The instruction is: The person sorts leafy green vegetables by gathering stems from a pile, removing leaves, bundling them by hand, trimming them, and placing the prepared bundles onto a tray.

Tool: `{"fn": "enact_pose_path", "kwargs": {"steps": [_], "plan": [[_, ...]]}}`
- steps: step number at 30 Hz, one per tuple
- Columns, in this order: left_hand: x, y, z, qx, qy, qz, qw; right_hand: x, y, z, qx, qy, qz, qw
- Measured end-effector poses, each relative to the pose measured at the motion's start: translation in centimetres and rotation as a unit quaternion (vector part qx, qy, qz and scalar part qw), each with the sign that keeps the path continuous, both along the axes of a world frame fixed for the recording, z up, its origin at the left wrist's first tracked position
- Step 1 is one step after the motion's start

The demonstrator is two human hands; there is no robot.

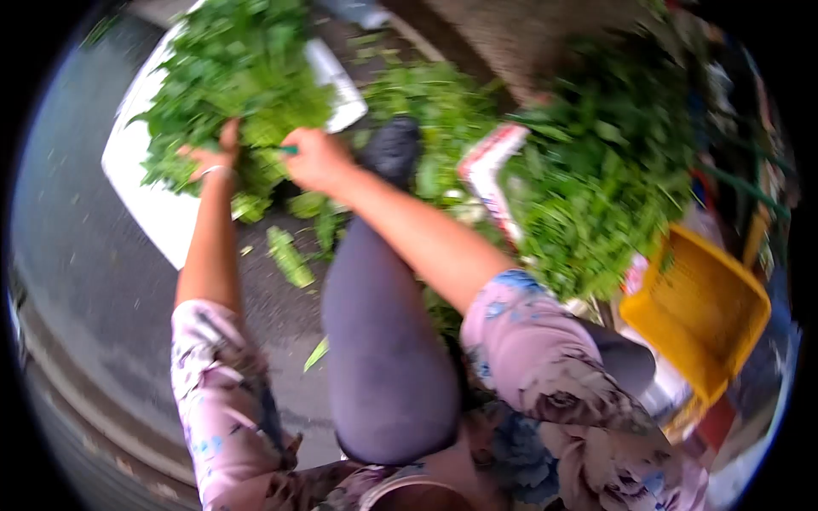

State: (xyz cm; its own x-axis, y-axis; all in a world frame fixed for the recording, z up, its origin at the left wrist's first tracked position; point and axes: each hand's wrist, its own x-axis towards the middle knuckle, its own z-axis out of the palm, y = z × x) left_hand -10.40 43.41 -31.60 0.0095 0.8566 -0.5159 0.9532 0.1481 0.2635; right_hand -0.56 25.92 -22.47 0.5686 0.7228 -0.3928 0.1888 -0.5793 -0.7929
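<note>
A large heap of leafy greens [247,68] lies on a white board or box [141,196] at the upper left. My left hand [215,157], with a band at the wrist, rests against the lower edge of the heap with its thumb and fingers spread. Just right of it, my right hand [313,160] is closed round a small tool with a green handle [290,150], which points toward the greens. The tool's far end is hidden or blurred among the leaves.
More cut greens [434,111] lie beyond my foot [394,145]. At the right, another pile of greens [596,196] stands by a white and red box [494,175] and a yellow basket [707,307]. Loose leaves [290,257] lie on the dark ground.
</note>
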Motion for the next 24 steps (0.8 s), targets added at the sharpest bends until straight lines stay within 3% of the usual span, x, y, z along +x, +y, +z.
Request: {"fn": "enact_pose_path", "kwargs": {"steps": [2,4,5,6,8,10,12,13,14,15,16,17,18,20,24], "plan": [[-0.4,2.0,-2.9,0.033,0.051,-0.043,0.997,-0.3,-2.5,1.2,0.079,-0.003,-0.058,0.995],[-0.7,2.0,-2.8,0.068,-0.026,0.017,0.997,0.1,-5.4,3.0,0.134,0.046,-0.131,0.981],[0.0,0.8,-0.4,0.053,-0.028,0.044,0.997,0.0,-7.4,4.7,0.133,0.061,-0.181,0.973],[-0.4,1.6,-1.9,0.095,0.006,0.013,0.995,-0.2,-9.9,6.5,0.152,0.05,-0.229,0.96],[-0.6,0.3,0.8,0.065,-0.073,0.065,0.993,-1.6,-15.5,7.5,0.206,0.121,-0.321,0.917],[-1.3,-1.3,3.4,0.094,-0.17,0.075,0.978,-4.2,-23.2,7.9,0.01,0.088,-0.266,0.96],[-1.9,-4.0,6.2,0.13,-0.297,0.084,0.942,-7.9,-30.0,8.7,-0.007,0.017,-0.257,0.966],[-2.8,-5.5,7.3,0.143,-0.342,0.089,0.924,-9.5,-33.3,9.5,-0.04,0.049,-0.289,0.955],[-3.7,-6.9,8.2,0.144,-0.366,0.097,0.914,-10.7,-36.5,10.3,-0.072,0.084,-0.319,0.941],[-6.6,-4.5,3.7,0.145,-0.259,0.119,0.947,-11.8,-39.7,10.4,-0.074,0.098,-0.365,0.923],[-8.3,-4.9,2.2,0.071,-0.324,0.126,0.935,-12.6,-42.5,10.7,-0.076,0.112,-0.409,0.902],[-8.4,-8.0,5.6,-0.041,-0.29,0.196,0.936,-12.3,-43.9,12.5,-0.095,0.162,-0.478,0.858],[-10.0,-6.9,4.4,-0.142,-0.326,0.171,0.919,-11.3,-45.1,14.6,-0.112,0.214,-0.543,0.805],[-13.4,-4.6,1.8,-0.345,-0.366,0.106,0.857,-9.8,-48.4,16.4,-0.141,0.129,-0.55,0.813],[-10.7,-9.6,8.8,-0.232,-0.486,0.015,0.843,-5.3,-51.7,17.1,-0.163,0.13,-0.559,0.802]]}}
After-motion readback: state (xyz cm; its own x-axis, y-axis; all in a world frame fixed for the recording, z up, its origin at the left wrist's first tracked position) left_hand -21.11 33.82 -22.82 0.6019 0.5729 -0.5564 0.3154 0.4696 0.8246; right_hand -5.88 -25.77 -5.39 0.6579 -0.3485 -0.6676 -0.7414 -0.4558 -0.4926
